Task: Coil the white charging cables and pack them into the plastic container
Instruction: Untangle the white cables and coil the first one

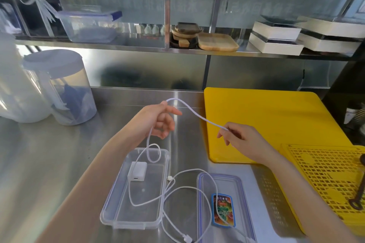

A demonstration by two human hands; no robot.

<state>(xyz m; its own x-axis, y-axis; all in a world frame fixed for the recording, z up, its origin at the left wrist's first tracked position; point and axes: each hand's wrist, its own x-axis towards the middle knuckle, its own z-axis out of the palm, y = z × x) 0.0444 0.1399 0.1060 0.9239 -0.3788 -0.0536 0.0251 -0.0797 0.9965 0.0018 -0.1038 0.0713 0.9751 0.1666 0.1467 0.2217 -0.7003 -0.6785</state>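
Head view: both hands are raised above the brushed steel counter (59,154) with a stretch of thin white charging cable (194,113) strung between them. The left hand (161,119) has the cable pinched between thumb and forefinger at the top of its arc, the other fingers loosely curled beneath; from there the cable drops straight down, so this hand looks like the anchor around which loops can be gathered. The right hand (240,140) pinches the cable near its fingertips, lower and to the right, apparently to feed slack toward the left.

The rest of the cabling is not yet coiled. It hangs into the clear rectangular plastic container (110,217) just below the left forearm, makes one small loop near the far wall, and passes the white square charger block (137,170) lying on the container's floor. More white cable sprawls out over the container's right rim onto the counter and across the clear container lid with the colourful sticker (240,183), which lies open side up just beside it, ready for closing later

A yellow cutting board (276,120) and a yellow perforated tray (320,173) sit to the right, apart from the work
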